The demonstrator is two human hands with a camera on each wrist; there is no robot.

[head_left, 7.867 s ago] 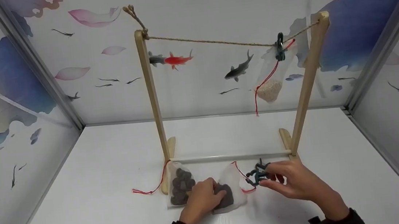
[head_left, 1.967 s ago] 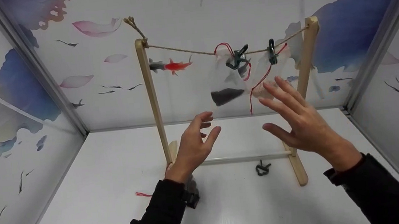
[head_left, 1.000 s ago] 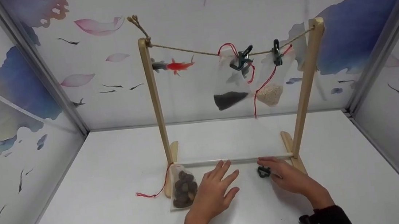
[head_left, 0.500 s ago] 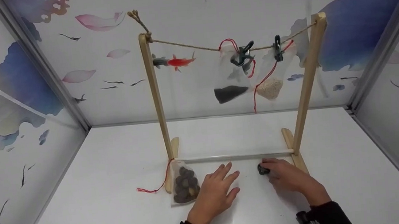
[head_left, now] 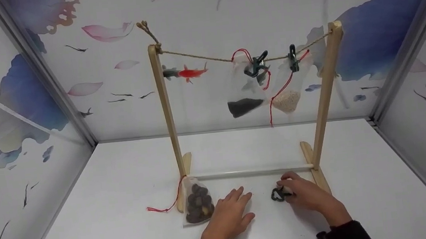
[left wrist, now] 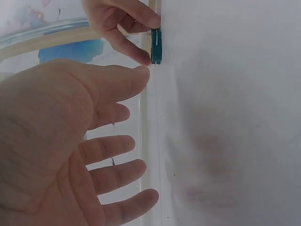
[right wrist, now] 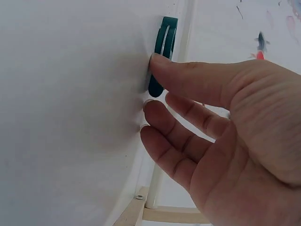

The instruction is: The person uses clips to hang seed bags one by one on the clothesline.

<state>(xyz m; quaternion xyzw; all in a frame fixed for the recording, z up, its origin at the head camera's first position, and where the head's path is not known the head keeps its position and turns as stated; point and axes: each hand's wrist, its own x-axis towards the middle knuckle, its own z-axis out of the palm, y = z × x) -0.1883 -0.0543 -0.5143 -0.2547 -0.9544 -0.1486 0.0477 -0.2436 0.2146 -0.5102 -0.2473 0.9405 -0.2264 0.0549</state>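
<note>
On the white table, my right hand pinches a dark green plastic spring clip between thumb and forefinger. In the right wrist view, the thumb lies against the side of the clip, while the other fingers are bent beneath it. The left hand hovers low with fingers extended, holding nothing. Beside it lies a mesh drawstring bag of dark stones, its red cord trailing left. A bag with black contents and a bag of pale grains hang clipped to the rope.
A wooden frame bears the rope between its left post and right post. A white crossbar joins the feet close behind both hands. Printed wall panels enclose the table at the back and sides.
The black-filled bag has gone from the table to the rope, held by a clip. Both hands then came down; the right reached the remaining clip and shifted it slightly. The left stays nearly still.
</note>
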